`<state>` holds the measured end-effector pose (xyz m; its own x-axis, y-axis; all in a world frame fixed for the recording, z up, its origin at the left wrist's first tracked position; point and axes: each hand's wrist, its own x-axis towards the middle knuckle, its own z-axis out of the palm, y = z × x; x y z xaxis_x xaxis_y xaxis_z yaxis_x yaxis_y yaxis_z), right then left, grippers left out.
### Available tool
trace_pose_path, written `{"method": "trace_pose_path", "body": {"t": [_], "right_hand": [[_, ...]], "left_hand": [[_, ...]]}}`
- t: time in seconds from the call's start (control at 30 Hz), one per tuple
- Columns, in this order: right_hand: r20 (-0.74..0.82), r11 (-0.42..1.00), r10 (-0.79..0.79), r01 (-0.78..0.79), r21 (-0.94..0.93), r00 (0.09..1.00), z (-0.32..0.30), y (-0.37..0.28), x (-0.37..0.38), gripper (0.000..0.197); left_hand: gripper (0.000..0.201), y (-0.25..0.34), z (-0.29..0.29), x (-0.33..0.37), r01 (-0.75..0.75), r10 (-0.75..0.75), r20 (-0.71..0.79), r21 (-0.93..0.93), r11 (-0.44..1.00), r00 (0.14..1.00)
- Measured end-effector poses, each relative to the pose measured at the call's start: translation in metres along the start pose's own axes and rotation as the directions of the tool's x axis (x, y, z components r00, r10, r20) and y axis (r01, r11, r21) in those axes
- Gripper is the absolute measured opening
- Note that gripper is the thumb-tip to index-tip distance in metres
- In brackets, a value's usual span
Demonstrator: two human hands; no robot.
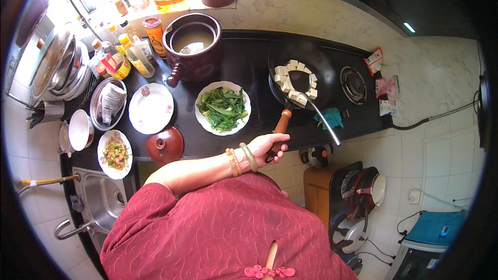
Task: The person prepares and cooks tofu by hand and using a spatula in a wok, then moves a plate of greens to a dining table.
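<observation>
My left hand (276, 145), with a jade bangle and a beaded bracelet at the wrist, is closed round the wooden handle (283, 122) of a dark wok (324, 54). The wok sits on the stove's left burner. White tofu cubes (282, 79) lie in a ring on its inner surface, round a bare dark middle. A metal utensil (326, 119) leans over the wok's near rim, its tip among the tofu and its shaft pointing toward me; no hand is on it. My right hand is out of view.
Left of the wok are a plate of leafy greens (223, 108), a clay pot (193, 63), its brown lid (165, 145), an empty plate (151, 108), a fish in a dish (111, 103) and several bottles (137, 57). A teal cloth (329, 118) lies beside the wok; a second burner (354, 85) is right.
</observation>
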<state>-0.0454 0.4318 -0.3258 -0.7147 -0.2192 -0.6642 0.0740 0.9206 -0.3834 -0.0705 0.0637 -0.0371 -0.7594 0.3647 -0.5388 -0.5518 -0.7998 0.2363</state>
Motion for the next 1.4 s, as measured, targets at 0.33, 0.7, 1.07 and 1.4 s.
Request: {"method": "trace_pose_path", "body": {"t": [0.33,0.7,1.07,1.4], "right_hand": [[-0.013,1.0,0.001,-0.001,0.007,1.0,0.006,0.002,-0.003,0.037],[-0.005,1.0,0.007,-0.007,0.021,1.0,0.023,0.002,-0.016,0.037],[-0.012,1.0,-0.001,0.001,0.029,1.0,0.026,0.001,-0.02,0.037],[-0.105,0.988,-0.135,0.141,0.059,0.985,0.021,-0.029,-0.016,0.037]], "left_hand": [[0.013,0.0,0.0,0.0,-0.001,0.001,0.003,-0.005,1.0,1.0],[0.013,0.002,0.002,-0.001,0.017,-0.017,-0.017,-0.005,1.0,1.0],[0.014,0.0,-0.002,0.002,0.019,-0.019,-0.005,-0.013,1.0,1.0],[0.018,-0.002,-0.004,0.005,-0.014,0.014,-0.019,-0.012,1.0,1.0]]}}
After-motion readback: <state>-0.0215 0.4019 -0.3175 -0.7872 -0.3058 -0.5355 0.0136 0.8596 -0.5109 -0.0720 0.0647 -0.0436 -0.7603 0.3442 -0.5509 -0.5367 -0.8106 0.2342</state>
